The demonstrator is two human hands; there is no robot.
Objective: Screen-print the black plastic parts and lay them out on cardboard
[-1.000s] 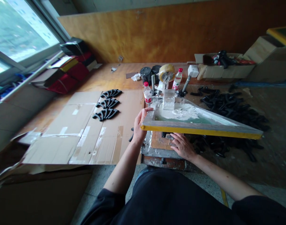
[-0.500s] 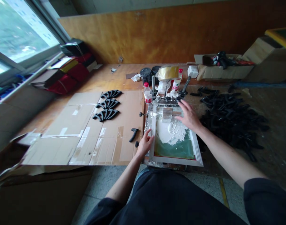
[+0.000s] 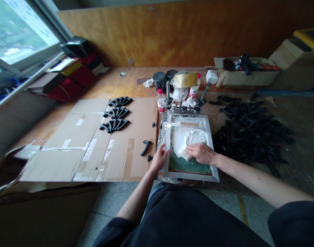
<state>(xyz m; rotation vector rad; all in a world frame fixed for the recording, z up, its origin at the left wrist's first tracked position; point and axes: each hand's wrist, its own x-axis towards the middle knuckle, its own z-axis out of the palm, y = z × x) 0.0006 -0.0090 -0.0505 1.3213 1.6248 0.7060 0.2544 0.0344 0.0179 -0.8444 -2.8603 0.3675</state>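
Note:
A silk-screen printing frame (image 3: pixel 215 164) lies in front of me, with a green mesh (image 3: pixel 181 165) and thick white ink (image 3: pixel 179 135) spread over its middle. My right hand (image 3: pixel 202 153) is closed on an ink-smeared scraper (image 3: pixel 184 152), which touches the mesh at the near edge of the ink. Its handle is mostly hidden by my fingers. At the frame's left side, my left hand (image 3: pixel 159 158) grips the edge, thumb toward the frame. One black curved handle (image 3: pixel 146 148) lies on cardboard just left of that hand.
Three rows of black handles (image 3: pixel 115 125) lie on the cardboard sheet (image 3: pixel 87 144). A large heap of them (image 3: pixel 249 130) is at right. Behind the frame stand clamps (image 3: pixel 168 99), a red-capped bottle (image 3: pixel 161 101), black tubs (image 3: pixel 159 81) and a tape roll (image 3: pixel 185 79).
My right hand has come down from the frame's far right toward me and taken hold of the scraper, which has moved nearer across the ink. My left hand stays at the frame's edge.

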